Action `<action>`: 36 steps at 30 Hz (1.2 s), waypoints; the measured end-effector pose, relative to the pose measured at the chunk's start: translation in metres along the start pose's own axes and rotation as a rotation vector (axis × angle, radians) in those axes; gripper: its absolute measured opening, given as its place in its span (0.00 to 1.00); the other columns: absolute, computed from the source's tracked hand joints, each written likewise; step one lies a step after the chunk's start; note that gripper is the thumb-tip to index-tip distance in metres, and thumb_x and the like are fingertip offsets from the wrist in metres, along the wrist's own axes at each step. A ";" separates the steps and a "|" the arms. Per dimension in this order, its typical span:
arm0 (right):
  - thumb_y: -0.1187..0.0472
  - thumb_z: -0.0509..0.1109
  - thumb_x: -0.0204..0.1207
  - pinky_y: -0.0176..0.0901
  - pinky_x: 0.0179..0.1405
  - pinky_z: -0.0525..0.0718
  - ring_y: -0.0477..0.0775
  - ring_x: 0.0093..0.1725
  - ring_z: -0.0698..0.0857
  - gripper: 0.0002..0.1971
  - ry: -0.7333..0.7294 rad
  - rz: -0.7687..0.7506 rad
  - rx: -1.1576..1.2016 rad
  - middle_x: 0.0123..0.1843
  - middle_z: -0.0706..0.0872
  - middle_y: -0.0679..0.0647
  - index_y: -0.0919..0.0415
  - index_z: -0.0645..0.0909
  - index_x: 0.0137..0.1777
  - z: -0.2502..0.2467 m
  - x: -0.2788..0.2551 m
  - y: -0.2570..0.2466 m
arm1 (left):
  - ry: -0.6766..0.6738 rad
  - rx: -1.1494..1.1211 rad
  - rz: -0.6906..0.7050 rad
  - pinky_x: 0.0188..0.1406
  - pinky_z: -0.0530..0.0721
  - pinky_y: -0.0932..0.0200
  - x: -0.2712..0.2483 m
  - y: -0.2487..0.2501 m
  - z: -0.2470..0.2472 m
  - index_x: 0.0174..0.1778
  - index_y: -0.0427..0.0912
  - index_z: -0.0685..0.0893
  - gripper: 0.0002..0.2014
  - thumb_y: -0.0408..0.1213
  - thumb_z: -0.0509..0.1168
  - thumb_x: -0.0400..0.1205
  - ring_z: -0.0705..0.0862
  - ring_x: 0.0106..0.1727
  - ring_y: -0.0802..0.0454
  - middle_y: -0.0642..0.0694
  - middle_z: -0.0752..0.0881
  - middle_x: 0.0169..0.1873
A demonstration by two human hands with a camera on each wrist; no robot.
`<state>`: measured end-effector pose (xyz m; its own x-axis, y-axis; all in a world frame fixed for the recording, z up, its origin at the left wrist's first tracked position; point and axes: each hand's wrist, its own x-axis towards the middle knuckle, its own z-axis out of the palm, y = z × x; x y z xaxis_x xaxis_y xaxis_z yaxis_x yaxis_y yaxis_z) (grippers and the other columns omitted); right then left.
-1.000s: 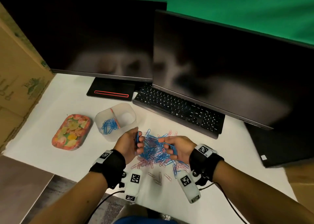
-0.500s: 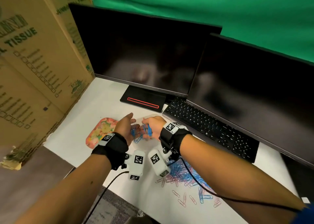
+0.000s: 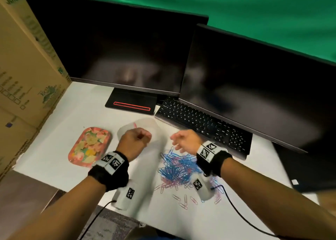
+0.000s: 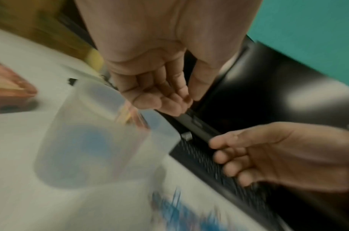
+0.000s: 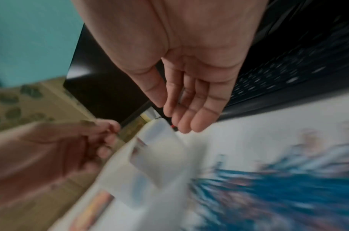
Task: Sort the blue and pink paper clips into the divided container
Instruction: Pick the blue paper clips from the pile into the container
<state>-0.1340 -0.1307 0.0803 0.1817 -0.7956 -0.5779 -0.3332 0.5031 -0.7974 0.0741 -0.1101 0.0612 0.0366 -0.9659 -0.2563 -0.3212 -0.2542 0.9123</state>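
A translucent divided container [image 3: 145, 124] stands left of the pile, a pink divider [image 4: 139, 119] across it and a blue blur of clips [image 4: 92, 143] in its near compartment. My left hand [image 3: 141, 137] hovers right over it, fingers curled into a fist, with no clip visible in it [image 4: 181, 101]. My right hand [image 3: 177, 141] hangs empty with relaxed fingers [image 5: 179, 118], above the far edge of the mixed pile of blue and pink paper clips [image 3: 177, 168]. Loose pink clips [image 3: 183, 201] lie nearer me. The wrist views are motion-blurred.
A floral tin lid [image 3: 90, 147] lies left of the container. A black keyboard [image 3: 201, 125] and two dark monitors [image 3: 118, 48] stand close behind. A cardboard box [image 3: 23, 76] walls the left side. The white table's front edge [image 3: 163, 227] is near me.
Half a second ago both hands met over the container with blue clips. Now the clips are gone from them, and the right hand has swung back right to the pile.
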 end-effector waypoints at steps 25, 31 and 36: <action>0.67 0.63 0.79 0.41 0.59 0.79 0.60 0.63 0.82 0.15 0.071 -0.077 -1.010 0.64 0.83 0.58 0.60 0.76 0.65 -0.022 -0.074 0.162 | -0.506 1.015 0.325 0.61 0.79 0.58 -0.024 -0.053 0.088 0.69 0.59 0.78 0.26 0.31 0.63 0.76 0.78 0.67 0.50 0.54 0.74 0.67; 0.69 0.64 0.77 0.40 0.54 0.79 0.58 0.59 0.83 0.14 0.055 -0.091 -0.970 0.62 0.83 0.57 0.58 0.78 0.62 -0.024 -0.075 0.165 | -0.607 1.182 0.500 0.57 0.80 0.53 -0.013 -0.042 0.090 0.67 0.58 0.81 0.20 0.36 0.63 0.80 0.77 0.65 0.45 0.48 0.74 0.63; 0.69 0.64 0.77 0.41 0.55 0.78 0.57 0.59 0.82 0.14 0.068 -0.117 -0.931 0.62 0.82 0.55 0.57 0.79 0.60 -0.026 -0.073 0.172 | -0.604 1.204 0.583 0.54 0.79 0.53 -0.009 -0.038 0.093 0.58 0.50 0.86 0.11 0.41 0.63 0.81 0.76 0.63 0.45 0.46 0.77 0.62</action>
<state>-0.2284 0.0054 -0.0107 0.2163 -0.8567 -0.4683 -0.9272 -0.0301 -0.3733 -0.0020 -0.0875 -0.0014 -0.6679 -0.6714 -0.3212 -0.7406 0.6421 0.1978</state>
